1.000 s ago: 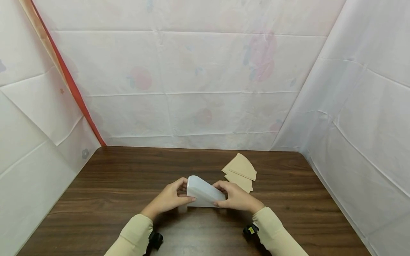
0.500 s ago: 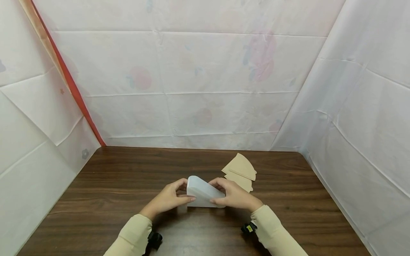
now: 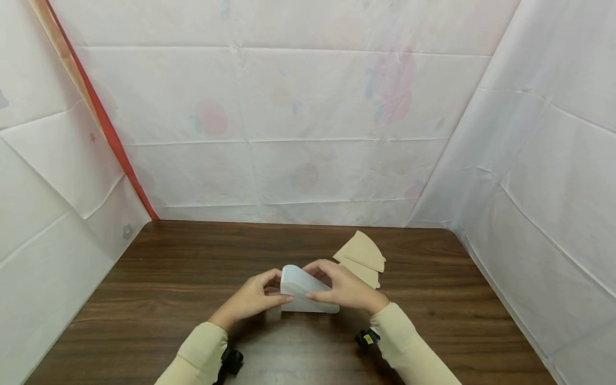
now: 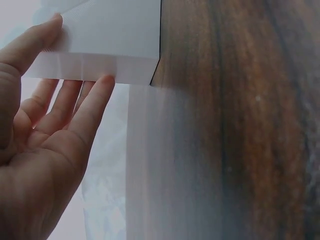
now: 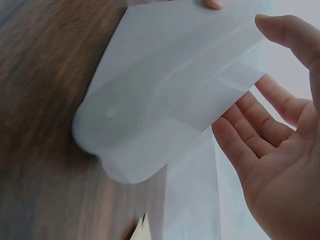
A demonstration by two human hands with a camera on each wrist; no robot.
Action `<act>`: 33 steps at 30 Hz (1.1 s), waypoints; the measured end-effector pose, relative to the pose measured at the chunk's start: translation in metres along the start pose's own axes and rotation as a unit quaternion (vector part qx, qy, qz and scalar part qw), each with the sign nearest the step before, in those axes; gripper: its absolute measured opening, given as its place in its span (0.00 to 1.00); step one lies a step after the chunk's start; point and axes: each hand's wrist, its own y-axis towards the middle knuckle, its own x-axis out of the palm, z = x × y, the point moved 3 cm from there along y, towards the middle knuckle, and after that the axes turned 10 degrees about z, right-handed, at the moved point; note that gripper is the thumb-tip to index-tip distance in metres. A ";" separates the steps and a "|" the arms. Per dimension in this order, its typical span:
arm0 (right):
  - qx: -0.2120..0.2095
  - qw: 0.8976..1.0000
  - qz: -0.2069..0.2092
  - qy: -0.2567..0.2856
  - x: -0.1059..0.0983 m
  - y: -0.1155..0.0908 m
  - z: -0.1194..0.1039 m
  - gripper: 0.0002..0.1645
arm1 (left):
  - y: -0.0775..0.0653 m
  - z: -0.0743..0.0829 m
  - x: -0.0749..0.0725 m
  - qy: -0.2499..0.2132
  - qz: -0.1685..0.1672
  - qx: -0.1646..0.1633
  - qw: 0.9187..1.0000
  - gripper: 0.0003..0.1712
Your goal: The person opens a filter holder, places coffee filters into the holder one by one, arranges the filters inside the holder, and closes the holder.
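Note:
A white translucent plastic box point(image 3: 295, 280) with a slanted top and rounded corners stands on the table in the head view, tall end to the left. My left hand point(image 3: 251, 300) holds that tall end, thumb on the front and fingers behind. My right hand point(image 3: 347, 289) spans the slanted edge midway down, thumb on the near face and fingertips at the far side. In the right wrist view, the low rounded end of the box shows beyond the fingers. Just behind my right hand lie beige fan-shaped coffee filter papers point(image 3: 362, 251), overlapping each other.
The dark wood-grain table point(image 3: 202, 251) has white printed cloth point(image 3: 308, 107) hanging behind it and on both sides. A red and tan strip point(image 3: 108, 131) runs down the left corner. Black wrist cameras point(image 3: 367, 338) are strapped beneath the cream sleeves.
My right hand has slid left and up along the box's slanted edge, from its low end to the middle. The left hand, box and filter papers stay almost where they were.

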 end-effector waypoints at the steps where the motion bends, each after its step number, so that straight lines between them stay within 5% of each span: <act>1: 0.001 1.000 0.000 0.000 0.000 0.001 -0.002 0.28 | 0.000 0.000 0.000 0.000 0.000 0.000 1.000 0.21; 18: -0.031 0.999 0.004 -0.008 0.008 0.022 -0.029 0.30 | 0.000 0.001 -0.001 0.011 -0.001 0.006 1.000 0.21; 33: -0.057 0.998 0.024 -0.028 0.013 0.026 -0.029 0.26 | 0.000 0.000 -0.001 0.020 -0.001 0.000 1.000 0.19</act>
